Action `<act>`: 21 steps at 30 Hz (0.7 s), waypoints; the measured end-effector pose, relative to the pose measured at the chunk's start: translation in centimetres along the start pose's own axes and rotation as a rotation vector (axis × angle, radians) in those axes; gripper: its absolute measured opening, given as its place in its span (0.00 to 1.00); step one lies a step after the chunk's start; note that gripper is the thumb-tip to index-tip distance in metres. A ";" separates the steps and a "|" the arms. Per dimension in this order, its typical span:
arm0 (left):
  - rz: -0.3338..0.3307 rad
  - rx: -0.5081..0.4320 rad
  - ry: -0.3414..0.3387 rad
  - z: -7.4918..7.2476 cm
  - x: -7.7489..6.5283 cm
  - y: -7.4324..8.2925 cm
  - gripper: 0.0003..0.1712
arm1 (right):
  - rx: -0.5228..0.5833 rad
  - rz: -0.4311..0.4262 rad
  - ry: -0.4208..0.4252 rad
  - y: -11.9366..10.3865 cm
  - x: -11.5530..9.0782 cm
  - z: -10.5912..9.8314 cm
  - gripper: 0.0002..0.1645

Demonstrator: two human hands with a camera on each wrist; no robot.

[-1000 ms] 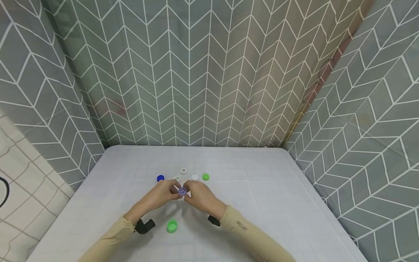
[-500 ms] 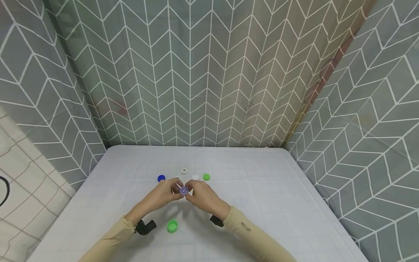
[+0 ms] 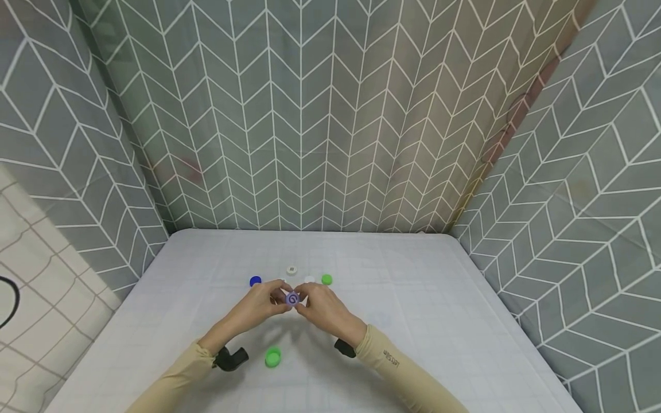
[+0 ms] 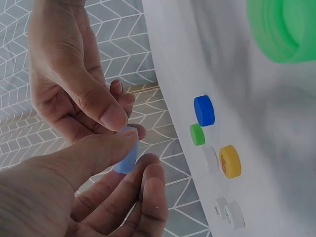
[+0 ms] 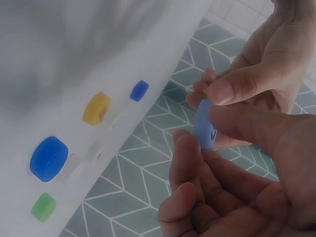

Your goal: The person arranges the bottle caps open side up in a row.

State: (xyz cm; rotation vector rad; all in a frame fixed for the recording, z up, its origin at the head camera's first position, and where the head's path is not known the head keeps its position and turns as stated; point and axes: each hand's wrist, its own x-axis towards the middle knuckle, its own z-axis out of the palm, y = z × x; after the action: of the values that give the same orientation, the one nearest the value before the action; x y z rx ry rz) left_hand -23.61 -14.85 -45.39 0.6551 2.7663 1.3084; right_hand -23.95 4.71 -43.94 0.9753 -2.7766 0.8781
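A light blue-violet bottle cap (image 3: pixel 292 299) with a dark swirl on its face is held up over the table between both hands. My left hand (image 3: pixel 262 300) pinches it from the left with thumb and fingers. From the right, my right hand (image 3: pixel 326 306) grips the opposite side of the same cap. The left wrist view shows the ridged side of the cap (image 4: pixel 127 159) under the thumb. In the right wrist view, part of the swirl on the cap (image 5: pixel 206 126) shows beside the thumb.
Several bottle caps lie beyond the hands: blue (image 3: pixel 255 281), white (image 3: pixel 291 270) and green (image 3: pixel 327 279). A yellow cap (image 4: pixel 230 161), hidden in the head view, shows from the wrists. Nearer the body sits a larger green lid (image 3: pixel 272 357) on the white tablecloth (image 3: pixel 403 287).
Both hands and the pinched cap have shifted slightly up and right in the head view. A white cap behind the left hand is now mostly covered. The grip stays on.
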 end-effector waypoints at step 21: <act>-0.024 -0.050 0.043 0.2 -0.2 0.3 0.10 | 0.074 -0.061 0.033 0.5 -0.4 -1.6 0.07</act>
State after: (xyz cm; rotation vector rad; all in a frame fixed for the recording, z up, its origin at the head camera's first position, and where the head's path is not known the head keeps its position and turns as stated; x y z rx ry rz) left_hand -23.31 -14.65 -45.35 0.5961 2.7552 1.3991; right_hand -24.15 6.14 -42.92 1.0410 -2.6892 0.9853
